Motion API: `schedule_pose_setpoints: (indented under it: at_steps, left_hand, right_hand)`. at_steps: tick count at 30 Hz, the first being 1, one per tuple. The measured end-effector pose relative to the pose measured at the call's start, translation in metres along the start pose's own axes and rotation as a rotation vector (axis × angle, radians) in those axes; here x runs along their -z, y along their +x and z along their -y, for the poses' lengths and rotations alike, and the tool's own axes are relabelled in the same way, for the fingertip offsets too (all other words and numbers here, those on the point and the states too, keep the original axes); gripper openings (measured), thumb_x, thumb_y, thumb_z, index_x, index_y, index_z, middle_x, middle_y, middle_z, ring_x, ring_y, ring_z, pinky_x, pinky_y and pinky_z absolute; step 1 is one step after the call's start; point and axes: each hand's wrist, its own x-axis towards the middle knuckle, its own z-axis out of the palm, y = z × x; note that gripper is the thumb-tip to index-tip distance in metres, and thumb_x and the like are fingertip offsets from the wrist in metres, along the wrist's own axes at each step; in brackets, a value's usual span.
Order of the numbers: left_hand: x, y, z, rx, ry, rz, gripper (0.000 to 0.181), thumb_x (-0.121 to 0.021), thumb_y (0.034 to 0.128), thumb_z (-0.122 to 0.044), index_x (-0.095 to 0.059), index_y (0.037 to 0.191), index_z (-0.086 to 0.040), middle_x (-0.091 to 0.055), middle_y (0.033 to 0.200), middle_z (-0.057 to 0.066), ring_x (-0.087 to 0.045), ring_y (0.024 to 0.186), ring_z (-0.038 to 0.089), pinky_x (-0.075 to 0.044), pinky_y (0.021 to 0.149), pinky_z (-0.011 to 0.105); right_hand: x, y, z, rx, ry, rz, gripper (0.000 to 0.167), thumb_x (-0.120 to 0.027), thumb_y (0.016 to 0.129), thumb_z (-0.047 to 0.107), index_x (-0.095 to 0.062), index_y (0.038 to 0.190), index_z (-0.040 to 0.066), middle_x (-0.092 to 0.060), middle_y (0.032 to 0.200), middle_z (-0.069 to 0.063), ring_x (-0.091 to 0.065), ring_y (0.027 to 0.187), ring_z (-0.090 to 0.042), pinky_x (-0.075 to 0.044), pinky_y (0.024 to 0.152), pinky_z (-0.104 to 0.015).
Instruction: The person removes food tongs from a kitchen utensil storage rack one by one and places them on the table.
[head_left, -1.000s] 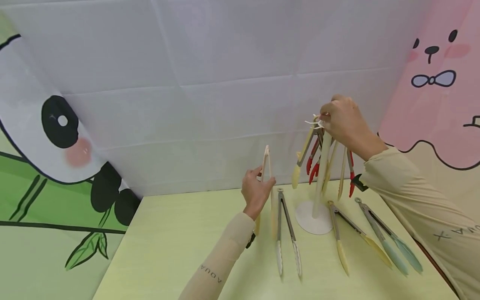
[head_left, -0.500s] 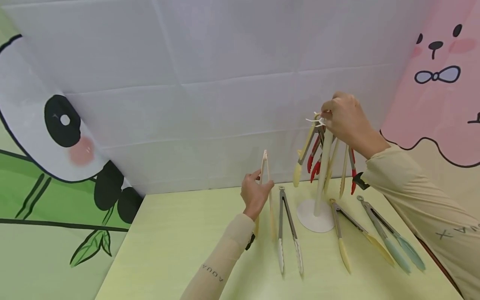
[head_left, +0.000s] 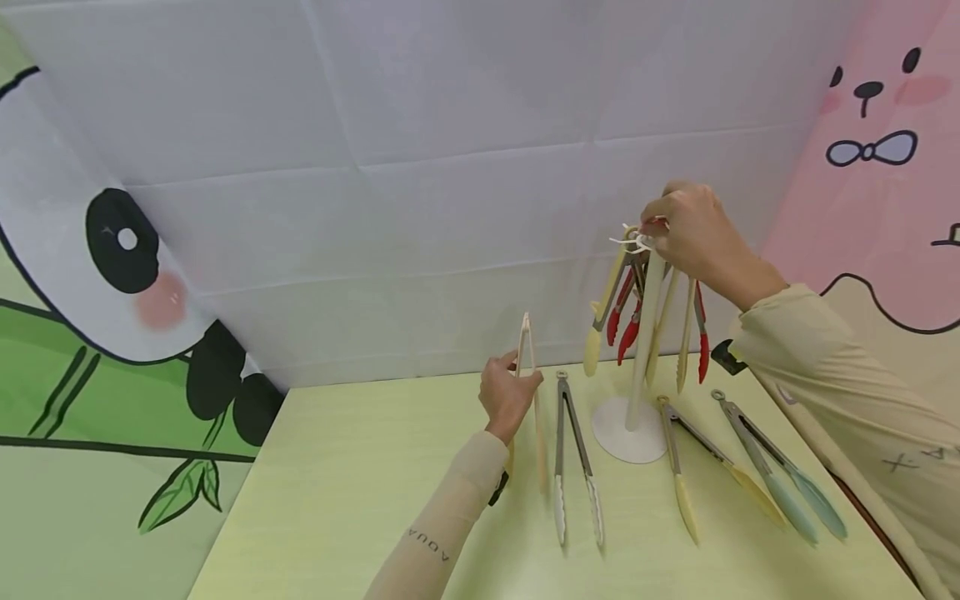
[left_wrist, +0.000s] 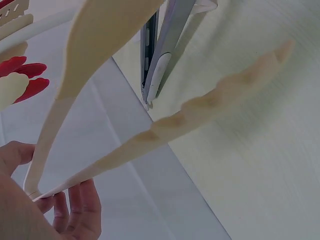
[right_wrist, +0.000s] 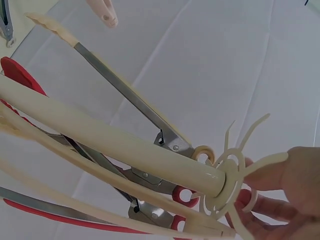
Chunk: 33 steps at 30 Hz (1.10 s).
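My left hand (head_left: 506,398) holds a pair of cream-coloured tongs (left_wrist: 175,121) near their hinged end, thumb on one arm and fingers on the other. The arms of these tongs spread downward over the table. At the top of a white stand (head_left: 645,350), my right hand (head_left: 693,229) pinches the ring of curved hooks (right_wrist: 234,170). Several tongs hang from those hooks: yellow-tipped tongs (head_left: 611,300) on the left, red-tipped tongs (head_left: 630,335) behind the pole, and cream tongs (head_left: 686,346) on the right. Part of the hook ring is hidden by my right fingers.
White-tipped tongs (head_left: 560,467) lie left of the stand's round base (head_left: 615,446). Yellow-tipped tongs (head_left: 685,504) and blue-green-tipped tongs (head_left: 791,500) lie to its right. A pale wall cloth (head_left: 450,208) stands behind the yellow-green table (head_left: 360,500).
My left hand has come down slightly and to the left with the cream tongs. My right hand stays at the top of the stand; the hanging tongs have shifted slightly.
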Motion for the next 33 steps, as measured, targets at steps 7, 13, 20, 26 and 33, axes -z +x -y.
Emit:
schedule_pose_setpoints:
  at_steps: [7, 13, 20, 26, 33]
  left_hand:
    - [-0.003, -0.001, 0.006, 0.011, -0.001, 0.014, 0.050, -0.080, 0.0696, -0.019, -0.068, 0.118, -0.011, -0.061, 0.090, 0.007, -0.055, 0.071, 0.019, -0.044, 0.059, 0.034]
    - [-0.003, 0.000, 0.008, 0.012, 0.000, 0.006, 0.049, -0.080, 0.0691, -0.018, -0.069, 0.117, -0.012, -0.061, 0.089, 0.008, -0.056, 0.069, 0.019, -0.045, 0.057, 0.034]
    - [-0.003, 0.002, 0.010, 0.029, 0.006, 0.011, 0.048, -0.081, 0.0683, -0.017, -0.070, 0.115, -0.012, -0.062, 0.087, 0.007, -0.056, 0.069, 0.020, -0.044, 0.057, 0.035]
    - [-0.004, 0.002, 0.014, 0.040, 0.020, 0.015, 0.047, -0.081, 0.0680, -0.018, -0.070, 0.114, -0.010, -0.063, 0.089, 0.008, -0.058, 0.071, 0.021, -0.045, 0.059, 0.036]
    - [-0.007, 0.002, 0.019, 0.068, 0.032, 0.040, 0.047, -0.081, 0.0690, -0.018, -0.070, 0.114, -0.007, -0.066, 0.089, 0.011, -0.059, 0.070, 0.021, -0.046, 0.062, 0.039]
  right_hand:
    - [0.004, 0.000, 0.001, -0.076, -0.094, 0.044, 0.011, -0.064, 0.083, 0.004, -0.073, 0.089, 0.001, -0.059, 0.081, -0.015, -0.054, 0.075, -0.035, -0.044, 0.058, -0.045]
    - [0.008, 0.002, 0.005, -0.094, -0.103, 0.053, 0.012, -0.066, 0.084, 0.008, -0.073, 0.089, 0.000, -0.062, 0.081, -0.018, -0.055, 0.078, -0.037, -0.044, 0.063, -0.047]
    - [0.007, 0.004, 0.010, -0.083, -0.105, 0.036, 0.013, -0.068, 0.082, 0.008, -0.072, 0.086, -0.005, -0.065, 0.084, -0.022, -0.057, 0.081, -0.039, -0.041, 0.080, -0.054]
    - [0.006, 0.004, 0.012, -0.098, -0.111, 0.029, 0.014, -0.067, 0.083, 0.006, -0.071, 0.086, -0.006, -0.065, 0.084, -0.023, -0.057, 0.081, -0.040, -0.042, 0.076, -0.052]
    - [0.006, 0.003, 0.012, -0.084, -0.100, 0.024, 0.012, -0.066, 0.083, 0.005, -0.072, 0.085, -0.005, -0.066, 0.085, -0.023, -0.057, 0.081, -0.040, -0.041, 0.080, -0.054]
